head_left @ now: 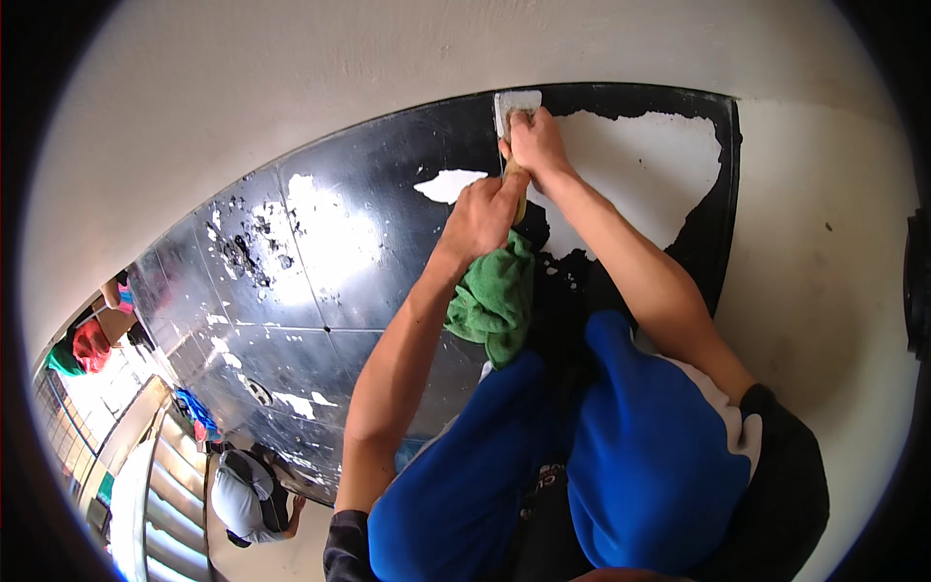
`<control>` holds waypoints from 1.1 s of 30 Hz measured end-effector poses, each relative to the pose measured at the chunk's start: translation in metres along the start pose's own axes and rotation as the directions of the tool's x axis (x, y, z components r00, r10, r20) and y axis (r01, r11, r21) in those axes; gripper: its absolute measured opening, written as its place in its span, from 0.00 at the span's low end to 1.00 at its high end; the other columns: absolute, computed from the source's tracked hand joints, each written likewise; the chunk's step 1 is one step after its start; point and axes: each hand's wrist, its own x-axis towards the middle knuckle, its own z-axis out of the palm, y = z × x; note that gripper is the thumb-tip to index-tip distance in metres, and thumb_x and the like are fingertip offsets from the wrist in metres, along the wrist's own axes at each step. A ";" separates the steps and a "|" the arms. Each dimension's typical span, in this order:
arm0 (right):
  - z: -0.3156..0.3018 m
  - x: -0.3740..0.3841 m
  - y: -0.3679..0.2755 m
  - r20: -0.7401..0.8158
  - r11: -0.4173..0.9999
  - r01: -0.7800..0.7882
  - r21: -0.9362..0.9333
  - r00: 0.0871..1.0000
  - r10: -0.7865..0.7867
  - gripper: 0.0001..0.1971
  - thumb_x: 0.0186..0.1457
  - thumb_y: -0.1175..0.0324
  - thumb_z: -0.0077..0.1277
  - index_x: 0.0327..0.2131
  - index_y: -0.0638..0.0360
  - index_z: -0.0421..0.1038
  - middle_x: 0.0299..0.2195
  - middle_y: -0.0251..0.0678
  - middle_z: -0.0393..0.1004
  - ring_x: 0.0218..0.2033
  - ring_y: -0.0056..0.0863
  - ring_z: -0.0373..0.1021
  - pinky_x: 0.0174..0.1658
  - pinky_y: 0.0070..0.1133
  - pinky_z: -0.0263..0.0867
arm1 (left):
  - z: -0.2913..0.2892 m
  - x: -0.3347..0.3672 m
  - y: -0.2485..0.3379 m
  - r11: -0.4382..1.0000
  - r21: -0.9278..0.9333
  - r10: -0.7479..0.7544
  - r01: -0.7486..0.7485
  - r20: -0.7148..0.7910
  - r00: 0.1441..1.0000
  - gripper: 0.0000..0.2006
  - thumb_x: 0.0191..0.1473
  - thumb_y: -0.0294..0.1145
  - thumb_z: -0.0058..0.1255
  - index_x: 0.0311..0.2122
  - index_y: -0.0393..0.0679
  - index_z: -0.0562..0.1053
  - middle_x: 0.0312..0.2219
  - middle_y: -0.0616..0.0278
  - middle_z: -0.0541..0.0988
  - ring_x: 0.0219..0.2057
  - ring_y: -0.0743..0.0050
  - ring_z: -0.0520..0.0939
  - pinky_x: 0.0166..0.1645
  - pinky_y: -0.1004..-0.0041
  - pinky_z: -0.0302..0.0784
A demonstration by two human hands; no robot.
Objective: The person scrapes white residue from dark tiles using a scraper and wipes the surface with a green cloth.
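Note:
My right hand (538, 147) is closed round a scraper (524, 98) close to its flat, pale blade. Lower down the same tool, my left hand (481, 213) grips the yellowish handle. The blade rests at the far edge of a glossy black floor (388, 141), against the pale wall. Just under my left hand lies a bunched green cloth (499, 301); whether it is wrapped on the handle end I cannot tell. Right of the blade, a large white patch (640, 175) with ragged edges shows where the black layer is gone. A smaller white patch (451, 184) is left of my hands.
Pale walls (805, 204) border the floor ahead and on the right. Black flakes (238, 252) and bare spots lie to the left, near a round drain-like fitting (258, 392). Another person (248, 497) bends down at the lower left, beside a pale railing (167, 504).

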 end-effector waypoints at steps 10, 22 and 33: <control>-0.011 -0.003 -0.003 0.067 0.998 -0.018 0.054 0.998 0.014 0.12 0.65 0.67 0.40 0.36 0.70 0.63 0.22 0.38 0.69 0.17 0.27 0.70 0.21 0.27 0.67 | 0.008 -0.003 -0.009 0.991 0.060 0.119 -0.122 0.050 0.992 0.16 0.65 0.40 0.37 0.47 0.40 0.73 0.24 0.47 0.77 0.24 0.50 0.83 0.35 0.58 0.79; -0.044 -0.025 0.002 0.079 0.992 -0.013 -0.129 0.997 0.023 0.09 0.67 0.66 0.42 0.35 0.60 0.64 0.22 0.30 0.67 0.16 0.20 0.66 0.19 0.22 0.61 | 0.059 -0.029 -0.016 0.881 -0.467 -0.009 0.077 0.146 0.989 0.26 0.69 0.57 0.34 0.38 0.40 0.70 0.17 0.64 0.73 0.21 0.76 0.76 0.29 0.74 0.69; -0.037 -0.005 -0.008 0.071 0.987 -0.025 -0.159 0.997 0.037 0.15 0.63 0.64 0.41 0.35 0.72 0.64 0.19 0.43 0.72 0.19 0.32 0.74 0.25 0.30 0.67 | 0.045 -0.018 0.005 0.895 -0.426 -0.106 0.132 0.085 0.991 0.33 0.68 0.61 0.36 0.27 0.36 0.70 0.13 0.62 0.70 0.15 0.73 0.75 0.26 0.70 0.72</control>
